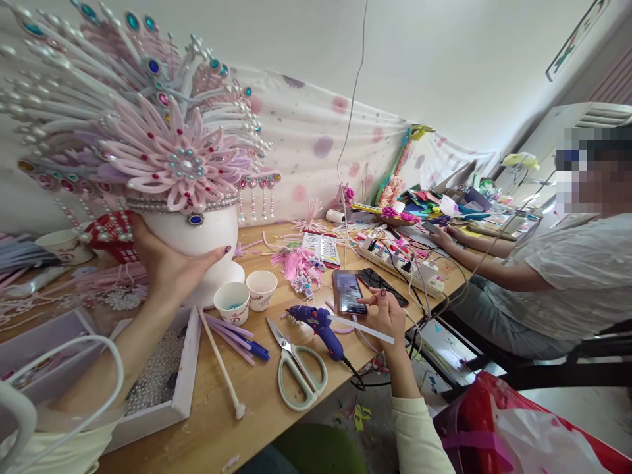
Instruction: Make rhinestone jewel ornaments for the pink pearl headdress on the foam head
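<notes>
My left hand (165, 263) is wrapped round the white foam head (202, 230) that carries a large pink and white beaded headdress (162, 145), holding it upright at the left of the wooden table (257, 401). My right hand (388, 316) pinches a thin white strip (360, 327) and one finger touches the screen of a phone (348, 292) lying on the table. A blue glue gun (318, 327) lies just left of that hand, with white-handled scissors (299, 368) in front of it.
Two paper cups (247, 296) stand by the foam head's base. A white tray of beads (162, 375) sits at the front left. A power strip (395, 260), cables and craft scraps fill the far right, where another person (553, 276) sits working.
</notes>
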`<state>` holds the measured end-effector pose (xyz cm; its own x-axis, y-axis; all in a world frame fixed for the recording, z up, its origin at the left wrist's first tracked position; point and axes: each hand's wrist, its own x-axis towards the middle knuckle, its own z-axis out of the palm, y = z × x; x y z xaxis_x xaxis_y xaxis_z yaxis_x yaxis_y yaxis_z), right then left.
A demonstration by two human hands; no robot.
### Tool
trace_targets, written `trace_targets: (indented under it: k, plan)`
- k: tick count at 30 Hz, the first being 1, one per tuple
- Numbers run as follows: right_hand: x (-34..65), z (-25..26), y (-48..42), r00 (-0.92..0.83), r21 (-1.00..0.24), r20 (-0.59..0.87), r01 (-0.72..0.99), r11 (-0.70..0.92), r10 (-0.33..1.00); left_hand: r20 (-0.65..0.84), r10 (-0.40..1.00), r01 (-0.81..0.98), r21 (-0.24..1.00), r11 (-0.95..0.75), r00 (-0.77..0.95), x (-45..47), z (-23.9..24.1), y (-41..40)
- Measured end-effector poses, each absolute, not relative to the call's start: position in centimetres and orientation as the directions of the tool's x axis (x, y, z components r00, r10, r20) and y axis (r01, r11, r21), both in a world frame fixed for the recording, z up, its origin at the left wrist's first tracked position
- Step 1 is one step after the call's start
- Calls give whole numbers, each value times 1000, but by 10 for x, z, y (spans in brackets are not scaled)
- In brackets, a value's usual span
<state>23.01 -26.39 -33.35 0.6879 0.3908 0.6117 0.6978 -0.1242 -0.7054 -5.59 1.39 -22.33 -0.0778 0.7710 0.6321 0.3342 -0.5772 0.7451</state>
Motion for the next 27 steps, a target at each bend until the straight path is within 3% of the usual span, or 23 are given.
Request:
trace_targets:
  k: [6,15,27]
  plan:
    - [226,-339,-274,728,-753,572,649,-109,378,602,795,353,762,-543,-77,-56,-223,13]
    - [225,-334,-273,683,-722,578,683,-111,446,641,765,342,735,-586,-68,-57,-229,18]
    - [222,-335,-274,691,-726,579,679,-113,432,623,779,340,748,-570,-63,-57,-228,18]
